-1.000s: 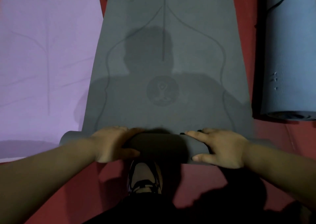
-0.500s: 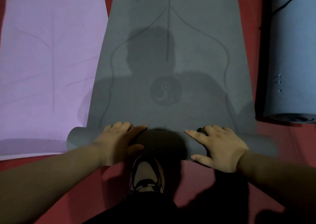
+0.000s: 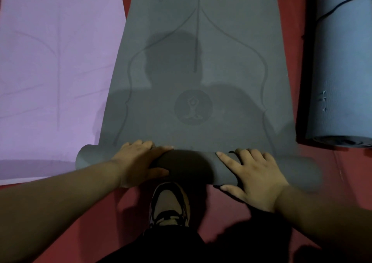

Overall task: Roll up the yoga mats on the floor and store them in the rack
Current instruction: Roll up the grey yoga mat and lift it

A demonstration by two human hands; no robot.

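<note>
Left hand (image 3: 138, 162) cups the rolled end of the grey mat (image 3: 201, 51), fingers draped over the top of the roll and thumb tucked against its near side. Right hand (image 3: 253, 174) lies flatter on the same roll, fingers spread and fairly straight, palm pressing down, thumb on the near edge; it is not clamped round anything. The hands are apart, with a shadowed stretch of roll between them.

Grey mat lies on the red floor (image 3: 128, 200). Its near end is rolled into a tube running across in front of the person, and the rest is flat and stretches away, showing curved lines and a round emblem of a seated figure. The person's shadow falls over it.

A purple mat (image 3: 56, 61) lies flat just to the left of the grey one. A blue mat (image 3: 342, 71), fully rolled, lies along the right side with a strip of floor between. One shoe (image 3: 171, 202) stands on the floor just behind the roll, between the two forearms.
</note>
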